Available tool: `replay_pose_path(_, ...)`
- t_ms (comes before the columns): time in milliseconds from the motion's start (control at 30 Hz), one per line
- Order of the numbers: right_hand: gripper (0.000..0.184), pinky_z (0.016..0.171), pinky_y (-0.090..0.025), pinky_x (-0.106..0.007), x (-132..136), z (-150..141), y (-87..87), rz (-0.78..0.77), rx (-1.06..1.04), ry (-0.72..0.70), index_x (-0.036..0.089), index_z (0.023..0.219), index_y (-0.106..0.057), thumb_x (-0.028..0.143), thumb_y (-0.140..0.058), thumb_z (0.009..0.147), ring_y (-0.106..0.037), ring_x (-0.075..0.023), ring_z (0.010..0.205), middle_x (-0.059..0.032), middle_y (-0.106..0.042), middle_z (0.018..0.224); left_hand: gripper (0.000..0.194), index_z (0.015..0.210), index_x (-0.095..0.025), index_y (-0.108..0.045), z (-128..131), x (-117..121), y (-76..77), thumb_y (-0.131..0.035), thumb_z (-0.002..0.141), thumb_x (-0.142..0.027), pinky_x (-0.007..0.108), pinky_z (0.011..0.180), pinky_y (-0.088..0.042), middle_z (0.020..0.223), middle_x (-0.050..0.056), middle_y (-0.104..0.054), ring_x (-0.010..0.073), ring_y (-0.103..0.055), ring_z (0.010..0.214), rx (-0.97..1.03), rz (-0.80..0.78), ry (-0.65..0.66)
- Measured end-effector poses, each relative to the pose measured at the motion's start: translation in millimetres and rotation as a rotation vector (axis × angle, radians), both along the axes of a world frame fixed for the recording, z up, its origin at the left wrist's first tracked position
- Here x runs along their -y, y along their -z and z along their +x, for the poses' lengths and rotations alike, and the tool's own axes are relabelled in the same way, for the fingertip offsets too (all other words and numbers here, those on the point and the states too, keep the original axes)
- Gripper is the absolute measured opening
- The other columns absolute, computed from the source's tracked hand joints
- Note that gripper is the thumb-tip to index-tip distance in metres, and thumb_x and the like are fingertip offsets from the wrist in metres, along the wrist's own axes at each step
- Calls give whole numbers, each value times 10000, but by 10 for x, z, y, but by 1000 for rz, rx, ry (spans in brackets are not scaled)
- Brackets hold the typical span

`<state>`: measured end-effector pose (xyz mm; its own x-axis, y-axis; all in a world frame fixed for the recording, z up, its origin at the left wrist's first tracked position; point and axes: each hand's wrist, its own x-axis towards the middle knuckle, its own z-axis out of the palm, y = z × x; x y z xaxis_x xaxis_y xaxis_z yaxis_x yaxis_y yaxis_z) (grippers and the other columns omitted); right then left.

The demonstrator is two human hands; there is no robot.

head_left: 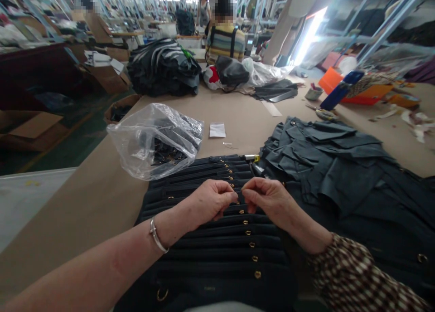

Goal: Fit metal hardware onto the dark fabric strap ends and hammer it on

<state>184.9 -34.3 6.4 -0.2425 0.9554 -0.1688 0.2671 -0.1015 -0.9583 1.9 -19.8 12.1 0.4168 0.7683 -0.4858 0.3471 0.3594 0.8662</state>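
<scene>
My left hand (215, 199) and my right hand (272, 201) meet over a row of overlapping black fabric pieces (204, 253). Thumb and fingers are pinched together on both, with the fingertips close to each other. Anything between them is too small to make out. Small gold-coloured fittings (252, 245) run in a line down the black pieces, and the hands are over the upper part of that line. Near the front edge a gold ring (162, 295) lies on the nearest piece. Just beyond my right hand is a small tool with a yellow end (252, 158).
A clear plastic bag (131, 142) with dark pieces inside lies at the far left of the row. Dark fabric (340, 162) is heaped on the right. Farther back are a small white packet (217, 130), a dark pile (163, 69), an orange box (367, 94) and a seated person (226, 42).
</scene>
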Motion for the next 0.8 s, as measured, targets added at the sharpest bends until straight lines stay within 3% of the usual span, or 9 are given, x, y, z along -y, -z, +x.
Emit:
replay_pose_path(100, 144, 476, -438, -207, 60, 59, 109, -14, 104, -28, 166, 733, -655, 290, -592, 770, -543, -96, 484, 21, -604, 590, 214, 664, -169, -582, 13, 6, 35, -532, 769, -349, 206, 439, -281, 479, -69, -428, 74, -380, 443, -122, 217, 112)
replay_pose_path(200, 144, 570, -459, -235, 114, 118, 254, 114, 298, -91, 189, 772, -710, 199, -567, 776, -593, -131, 599, -3, -668, 665, 255, 595, -158, -587, 20, 16, 74, -505, 775, -318, 229, 497, -287, 524, -44, -461, 92, -398, 527, -253, 365, 246)
replay_pose_path(367, 192, 619, -443, -247, 152, 152, 390, 246, 503, -176, 221, 785, -716, 137, -543, 780, -605, -140, 631, 1, -699, 703, 259, 560, -179, -560, 48, 25, 101, -490, 774, -308, 251, 505, -281, 516, -17, -514, 115, -423, 513, -437, 439, 355)
replay_pose_path(800, 157, 601, -374, -215, 130, 119, 461, 303, 622, -256, 197, 765, -661, 99, -538, 765, -553, -111, 620, 8, -654, 705, 276, 702, -186, -658, 78, 35, 59, -459, 818, -337, 300, 600, -402, 676, 75, -658, 196, -578, 609, -621, 519, 443)
